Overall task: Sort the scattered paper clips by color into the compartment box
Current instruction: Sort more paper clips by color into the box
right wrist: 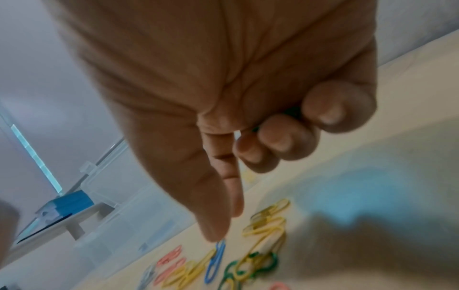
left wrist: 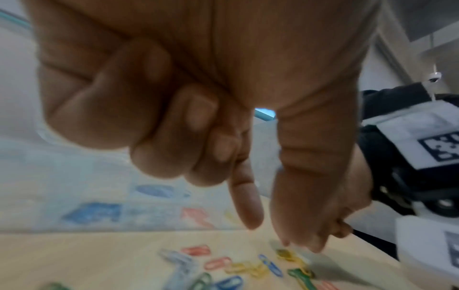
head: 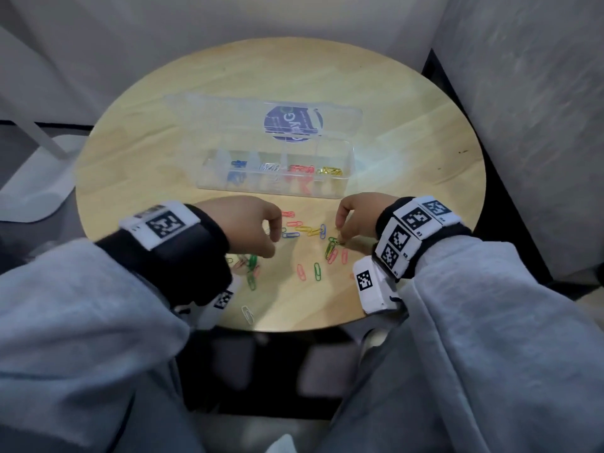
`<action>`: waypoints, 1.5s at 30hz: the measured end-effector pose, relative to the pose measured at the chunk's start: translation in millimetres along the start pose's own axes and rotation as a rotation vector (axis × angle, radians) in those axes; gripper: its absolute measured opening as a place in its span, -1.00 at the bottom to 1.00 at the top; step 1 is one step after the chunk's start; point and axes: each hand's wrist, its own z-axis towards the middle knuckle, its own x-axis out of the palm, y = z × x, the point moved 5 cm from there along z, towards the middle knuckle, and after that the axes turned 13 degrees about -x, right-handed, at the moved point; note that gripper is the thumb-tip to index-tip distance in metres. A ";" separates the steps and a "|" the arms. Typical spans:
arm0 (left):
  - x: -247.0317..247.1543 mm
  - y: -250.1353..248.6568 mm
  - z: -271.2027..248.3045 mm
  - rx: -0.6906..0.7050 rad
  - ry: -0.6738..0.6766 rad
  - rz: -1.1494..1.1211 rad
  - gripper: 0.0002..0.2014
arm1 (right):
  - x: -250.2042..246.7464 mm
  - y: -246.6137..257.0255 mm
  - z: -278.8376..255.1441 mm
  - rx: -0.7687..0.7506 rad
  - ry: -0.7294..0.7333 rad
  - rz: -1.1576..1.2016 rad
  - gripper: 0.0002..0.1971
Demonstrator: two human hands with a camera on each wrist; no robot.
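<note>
The clear compartment box (head: 274,190) lies open mid-table, with blue, pale, red and yellow clips in separate cells. Scattered paper clips (head: 304,229) in several colours lie in front of it. My left hand (head: 276,244) hovers over the left of the pile. Its index finger and thumb (left wrist: 268,229) point down, apart, with nothing between them, and the other fingers are curled. My right hand (head: 340,236) is at the green clips (head: 331,246). Its thumb and index finger (right wrist: 226,225) point down just above a blue clip (right wrist: 216,259). Its curled fingers hold a green clip (right wrist: 294,112).
The box lid (head: 228,109) lies flat behind the box. More clips lie near the round wooden table's (head: 163,125) front edge, among them a pale one (head: 248,313) and green ones (head: 251,269). Grey walls stand close behind and to the right.
</note>
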 end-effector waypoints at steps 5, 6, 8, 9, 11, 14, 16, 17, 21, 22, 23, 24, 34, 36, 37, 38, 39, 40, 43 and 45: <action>1.5 19.9 -10.8 0.002 0.096 0.307 -0.56 | -1.2 -2.8 -2.2 -0.006 -0.009 -0.014 -0.88; 8.3 18.7 -11.9 0.026 0.114 0.366 -0.49 | -0.3 -1.7 -1.2 -0.012 -0.008 -0.013 -0.88; 20.8 13.9 -14.3 0.077 0.119 0.442 -0.41 | 1.4 -0.2 1.7 -0.021 -0.003 -0.007 -0.88; 26.9 11.0 -15.0 0.106 0.114 0.455 -0.39 | 2.0 -0.3 2.8 -0.020 -0.002 0.003 -0.88; 39.3 6.5 -14.5 0.145 0.123 0.461 -0.36 | 2.5 -1.5 4.1 -0.014 -0.008 0.019 -0.87; 52.6 4.8 -10.8 0.153 0.139 0.481 -0.28 | 4.0 -4.1 3.9 -0.017 -0.019 0.020 -0.87; 52.5 4.7 -6.6 0.143 0.118 0.454 -0.27 | 6.0 -5.1 4.3 -0.025 -0.014 0.015 -0.87; 49.9 4.3 -4.3 0.135 0.103 0.433 -0.27 | 6.7 -5.7 4.8 -0.027 -0.014 0.010 -0.86; 35.9 3.9 7.6 0.097 0.041 0.374 -0.35 | 10.4 -5.1 8.5 -0.022 -0.021 -0.008 -0.82; 33.3 2.9 9.5 0.090 0.029 0.344 -0.40 | 12.2 -4.0 9.1 -0.026 -0.021 -0.029 -0.82; 31.3 0.1 10.6 0.085 0.021 0.306 -0.45 | 13.8 -2.9 9.8 -0.033 -0.019 -0.055 -0.82; 30.4 -4.5 10.8 0.082 0.019 0.261 -0.48 | 15.2 -1.9 10.3 -0.040 -0.013 -0.084 -0.82; 49.8 -58.2 20.1 -0.006 0.070 0.085 -0.63 | 24.0 -4.6 19.5 -0.038 0.070 -0.181 -0.80; 51.9 -57.2 22.0 -0.018 0.081 0.068 -0.72 | 23.2 -7.0 18.9 -0.025 0.072 -0.152 -0.93; 52.5 -56.4 22.4 -0.023 0.086 0.060 -0.77 | 22.3 -8.6 18.7 -0.023 0.064 -0.134 -0.96; 52.5 -55.8 22.2 -0.024 0.085 0.055 -0.80 | 20.6 -10.0 18.9 -0.020 0.048 -0.111 -0.96; 52.1 -54.9 21.2 -0.024 0.085 0.051 -0.80 | 18.0 -10.8 19.6 -0.023 0.030 -0.082 -0.98; 51.9 -53.6 20.9 -0.025 0.086 0.042 -0.80 | 15.3 -10.9 20.3 -0.034 0.008 -0.034 -0.94; 49.9 -48.6 19.2 -0.037 0.095 0.004 -0.83 | 8.7 -9.7 20.0 -0.030 -0.031 0.118 -0.79; 50.1 -45.4 18.9 -0.053 0.114 -0.020 -0.93 | 8.1 -11.1 20.0 -0.020 -0.032 0.157 -0.80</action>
